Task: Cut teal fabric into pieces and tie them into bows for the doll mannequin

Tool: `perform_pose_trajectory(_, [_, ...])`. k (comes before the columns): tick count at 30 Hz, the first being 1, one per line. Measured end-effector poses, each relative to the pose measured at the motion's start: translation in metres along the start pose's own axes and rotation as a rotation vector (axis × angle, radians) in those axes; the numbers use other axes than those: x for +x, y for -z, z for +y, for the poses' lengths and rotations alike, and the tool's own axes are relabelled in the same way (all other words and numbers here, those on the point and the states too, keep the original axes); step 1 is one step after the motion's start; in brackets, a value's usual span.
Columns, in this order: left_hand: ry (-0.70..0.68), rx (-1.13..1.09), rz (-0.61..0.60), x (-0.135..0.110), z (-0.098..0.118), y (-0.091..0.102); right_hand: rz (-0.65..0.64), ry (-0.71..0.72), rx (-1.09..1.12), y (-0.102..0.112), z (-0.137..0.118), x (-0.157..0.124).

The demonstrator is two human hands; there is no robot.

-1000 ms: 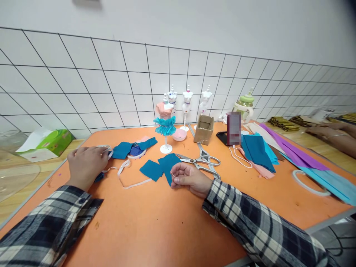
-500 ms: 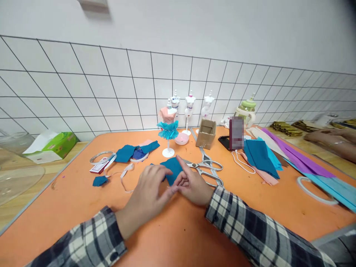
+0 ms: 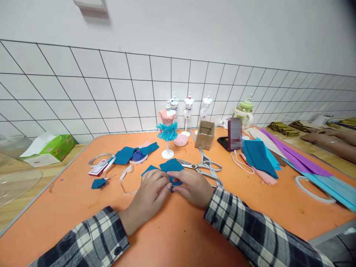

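Observation:
My left hand and my right hand meet at the middle of the orange table, fingertips pinched together on a teal fabric piece that lies flat there. What else the right fingers hold, if anything, is too small to see. Large silver scissors lie just right of the fabric. A small mannequin in a pink top and teal ruffled skirt stands behind the fabric. White ribbon trails to the left.
More teal and blue scraps, a red-white card and a small teal scrap lie left. Bare mini mannequins, a pink bowl, a cardboard box, folded fabrics and a tissue box stand around. Another person's arms rest far right.
My left hand came from the ribbon and scraps at the left over to the teal fabric, where it joined my right hand. Both hands now pinch the fabric's near edge.

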State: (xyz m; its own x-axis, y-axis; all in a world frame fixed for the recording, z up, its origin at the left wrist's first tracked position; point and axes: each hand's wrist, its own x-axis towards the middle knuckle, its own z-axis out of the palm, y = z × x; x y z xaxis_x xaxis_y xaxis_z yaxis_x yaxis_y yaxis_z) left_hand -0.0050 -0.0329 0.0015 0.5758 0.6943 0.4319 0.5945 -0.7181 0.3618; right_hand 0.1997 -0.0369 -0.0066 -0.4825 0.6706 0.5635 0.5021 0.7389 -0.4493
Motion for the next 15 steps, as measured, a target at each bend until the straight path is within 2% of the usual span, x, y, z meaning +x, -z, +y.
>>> perform_pose_trajectory(3, [0.082,-0.093,0.068,0.001,-0.009,0.000,0.089,0.099,-0.073,0.006,0.003,0.002])
perform_pose_trajectory(7, [0.162,-0.190,0.076,0.002,-0.016,0.000,0.180,0.061,-0.182,0.009,0.002,0.003])
perform_pose_trajectory(15, [0.143,-0.339,0.067,0.001,-0.006,0.002,0.205,0.098,-0.401,0.010,-0.003,0.001])
